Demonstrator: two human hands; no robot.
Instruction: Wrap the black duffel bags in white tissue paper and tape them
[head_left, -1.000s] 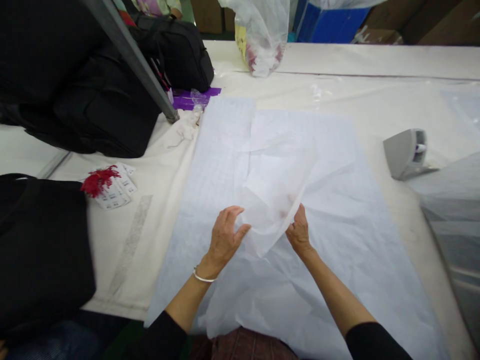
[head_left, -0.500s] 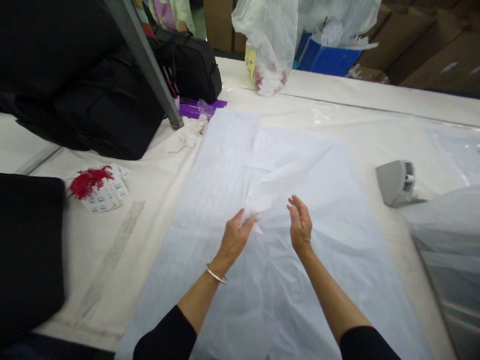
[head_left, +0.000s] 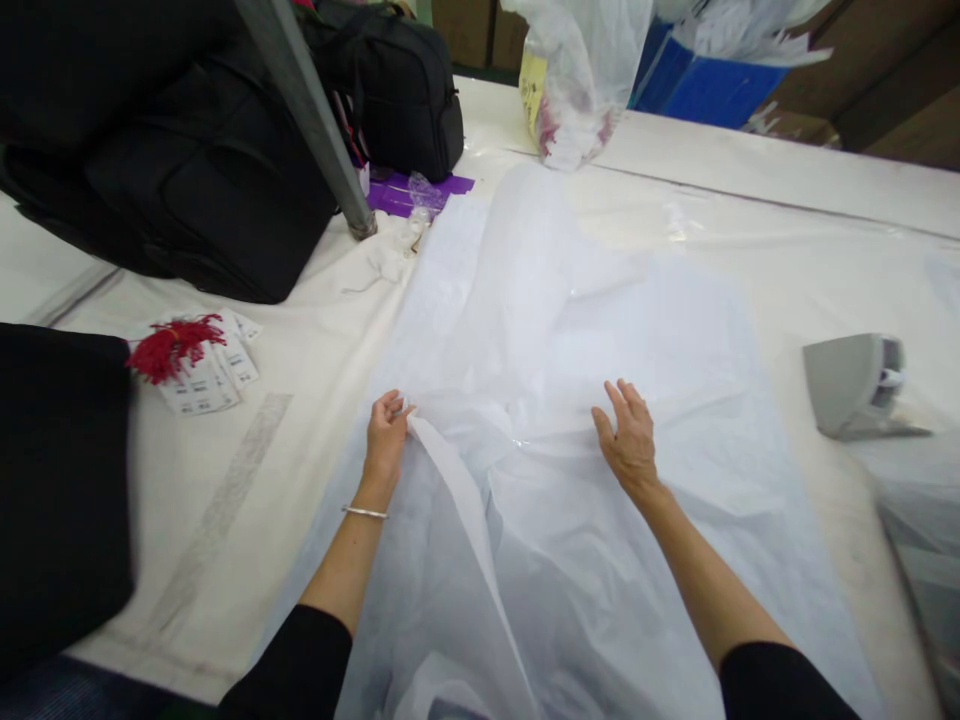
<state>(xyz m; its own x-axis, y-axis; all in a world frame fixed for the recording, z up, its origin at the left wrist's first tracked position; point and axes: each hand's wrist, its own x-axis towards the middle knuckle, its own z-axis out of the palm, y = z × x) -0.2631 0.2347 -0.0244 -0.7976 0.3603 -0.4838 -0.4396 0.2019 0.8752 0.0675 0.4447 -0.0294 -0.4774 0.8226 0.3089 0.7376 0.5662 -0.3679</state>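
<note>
Large thin white sheets (head_left: 652,330) lie in a stack across the middle of the table. My left hand (head_left: 387,430), with a bracelet at the wrist, pinches the edge of the top sheet (head_left: 457,480) and holds it raised in a fold. That sheet is semi-transparent and wrinkled, and its far part billows up toward the back. To the right, my right hand (head_left: 628,432) is spread palm down with fingers apart, over or on the sheet; I cannot tell if it presses on it. It grips nothing.
Black bags (head_left: 202,180) stand at the left behind a metal post (head_left: 315,120). Tags with red strings (head_left: 199,365) lie left of the sheets. A grey tape dispenser (head_left: 855,385) sits at right. At the back are a plastic bag (head_left: 581,80) and a blue box (head_left: 712,85).
My left hand has moved left, drawing the sheet's edge with it and lifting a fold. My right hand has turned palm down and spread its fingers. The view has shifted slightly.
</note>
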